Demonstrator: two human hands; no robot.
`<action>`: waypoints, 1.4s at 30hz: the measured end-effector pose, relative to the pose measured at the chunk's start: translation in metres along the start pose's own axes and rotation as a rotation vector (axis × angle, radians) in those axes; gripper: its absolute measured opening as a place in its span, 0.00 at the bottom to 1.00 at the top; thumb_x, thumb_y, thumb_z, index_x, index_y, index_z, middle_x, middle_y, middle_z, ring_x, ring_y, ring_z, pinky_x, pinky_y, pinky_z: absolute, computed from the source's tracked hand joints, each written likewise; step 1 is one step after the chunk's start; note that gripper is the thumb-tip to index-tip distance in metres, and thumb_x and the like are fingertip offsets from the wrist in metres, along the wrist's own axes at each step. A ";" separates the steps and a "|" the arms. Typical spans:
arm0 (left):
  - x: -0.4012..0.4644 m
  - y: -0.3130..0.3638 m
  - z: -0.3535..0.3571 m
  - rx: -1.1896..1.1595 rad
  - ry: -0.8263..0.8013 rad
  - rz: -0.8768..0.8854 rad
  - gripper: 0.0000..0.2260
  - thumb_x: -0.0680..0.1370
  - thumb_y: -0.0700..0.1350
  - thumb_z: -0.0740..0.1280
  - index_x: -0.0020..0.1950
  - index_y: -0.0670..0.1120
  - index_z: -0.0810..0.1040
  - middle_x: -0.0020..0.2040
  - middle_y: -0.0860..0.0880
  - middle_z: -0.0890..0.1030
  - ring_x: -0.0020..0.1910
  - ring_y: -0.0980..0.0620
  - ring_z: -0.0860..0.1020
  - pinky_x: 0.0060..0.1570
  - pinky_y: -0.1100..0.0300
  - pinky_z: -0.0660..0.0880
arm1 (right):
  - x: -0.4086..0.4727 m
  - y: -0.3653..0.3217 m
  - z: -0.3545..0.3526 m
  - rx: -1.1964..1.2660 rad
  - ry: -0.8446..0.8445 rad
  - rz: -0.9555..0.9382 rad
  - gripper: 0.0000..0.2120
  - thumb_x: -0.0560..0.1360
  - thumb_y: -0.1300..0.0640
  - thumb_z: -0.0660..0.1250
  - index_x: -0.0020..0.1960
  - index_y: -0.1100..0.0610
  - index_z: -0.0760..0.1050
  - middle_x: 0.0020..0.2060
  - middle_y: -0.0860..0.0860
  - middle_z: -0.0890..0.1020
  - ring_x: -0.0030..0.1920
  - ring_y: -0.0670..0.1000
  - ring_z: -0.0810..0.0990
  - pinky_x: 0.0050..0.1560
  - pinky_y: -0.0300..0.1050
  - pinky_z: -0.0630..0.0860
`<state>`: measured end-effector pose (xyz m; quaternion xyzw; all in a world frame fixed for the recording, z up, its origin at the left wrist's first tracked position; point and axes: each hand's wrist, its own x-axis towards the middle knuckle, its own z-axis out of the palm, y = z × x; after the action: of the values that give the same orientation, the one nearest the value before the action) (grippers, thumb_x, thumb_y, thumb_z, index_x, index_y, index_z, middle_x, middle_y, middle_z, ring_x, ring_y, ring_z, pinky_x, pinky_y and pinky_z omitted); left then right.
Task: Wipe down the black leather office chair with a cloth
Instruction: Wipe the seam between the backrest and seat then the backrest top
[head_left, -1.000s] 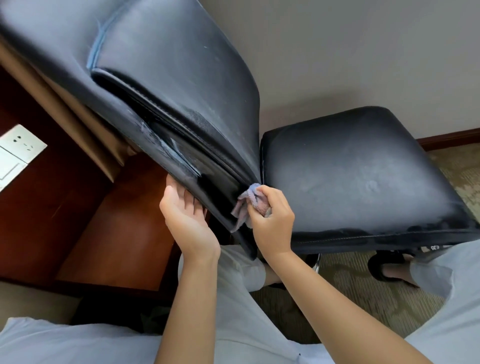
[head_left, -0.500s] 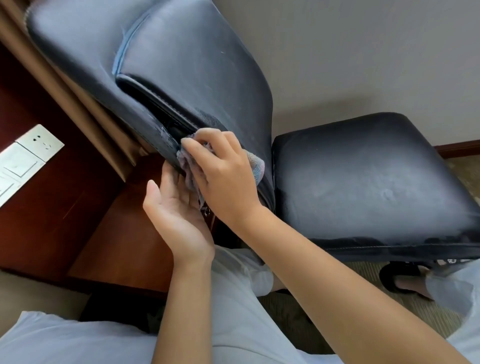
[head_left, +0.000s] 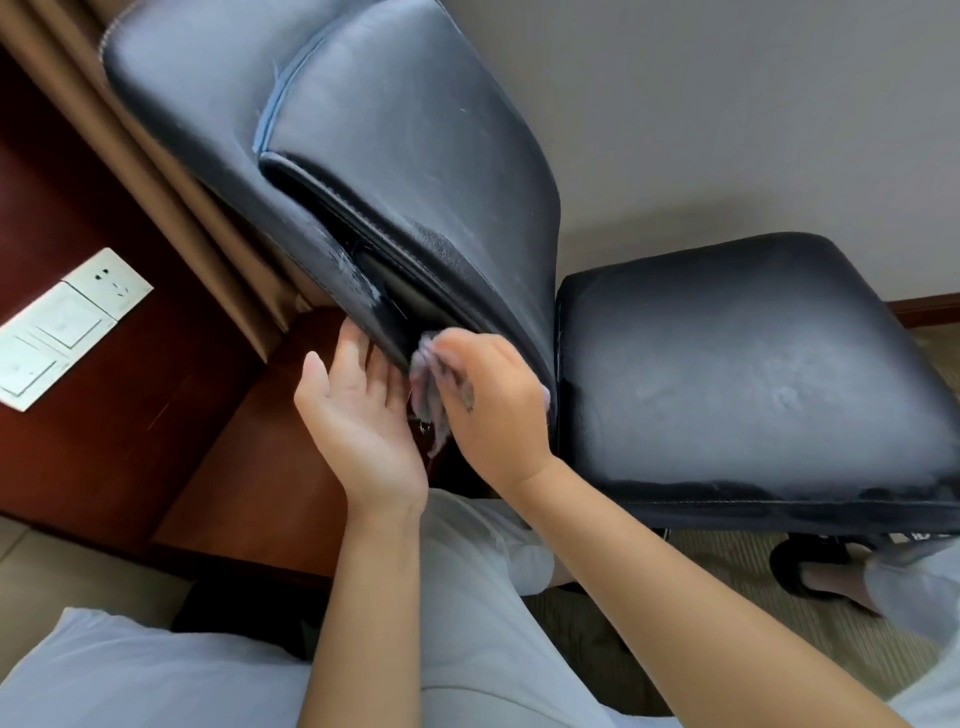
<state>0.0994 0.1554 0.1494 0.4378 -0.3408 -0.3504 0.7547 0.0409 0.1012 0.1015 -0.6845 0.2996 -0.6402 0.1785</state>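
Bunching a small pale cloth (head_left: 431, 395) in the right hand (head_left: 493, 410), fingers curled round it, and pressing it against the lower edge of the chair backrest (head_left: 415, 156), close to the gap where backrest meets seat (head_left: 727, 374). Judging the cloth soft, light and limp, best kept wadded in the palm so that no loose tail drags; one tail hanging below the hand already. Bracing the backrest from behind with the left hand (head_left: 358, 410), fingers straight and relaxed, fingertips touching the rear lower edge, holding nothing. Judging the black leather chair bulky and heavy, padded yet firm, smooth and probably slippery under a damp cloth; worn, whitish scuffing showing at the backrest's lower rear edge, so likely calling for gentle rubbing there. Noting a dull greyish film across the seat, seemingly not yet wiped. Standing on patterned carpet (head_left: 649, 597), beside dark red wood panelling (head_left: 130, 415) carrying white wall sockets (head_left: 67, 322), tan curtain folds (head_left: 156, 156) behind the backrest, plain pale wall (head_left: 727, 104) beyond.
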 end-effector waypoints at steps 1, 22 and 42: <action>0.000 0.003 0.000 0.004 0.011 -0.015 0.27 0.81 0.57 0.42 0.69 0.48 0.71 0.61 0.49 0.80 0.65 0.52 0.75 0.68 0.53 0.66 | 0.013 -0.009 -0.001 0.108 0.047 0.000 0.06 0.70 0.71 0.69 0.46 0.65 0.78 0.40 0.56 0.81 0.42 0.47 0.76 0.47 0.28 0.71; -0.004 0.004 0.002 0.050 0.109 0.006 0.25 0.82 0.55 0.44 0.69 0.48 0.72 0.64 0.53 0.77 0.66 0.52 0.73 0.70 0.52 0.65 | -0.047 0.033 -0.006 -0.097 -0.090 0.145 0.06 0.71 0.58 0.67 0.46 0.59 0.75 0.36 0.52 0.79 0.36 0.52 0.77 0.35 0.45 0.75; 0.004 -0.014 0.013 0.075 0.113 -0.077 0.20 0.82 0.55 0.46 0.66 0.56 0.73 0.64 0.56 0.77 0.65 0.55 0.73 0.71 0.51 0.65 | -0.124 0.077 -0.055 0.236 -0.172 1.110 0.09 0.76 0.64 0.65 0.42 0.53 0.69 0.38 0.50 0.77 0.41 0.47 0.76 0.39 0.37 0.72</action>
<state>0.0876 0.1418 0.1421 0.4977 -0.2935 -0.3410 0.7415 -0.0270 0.1294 -0.0362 -0.4497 0.5251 -0.4216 0.5868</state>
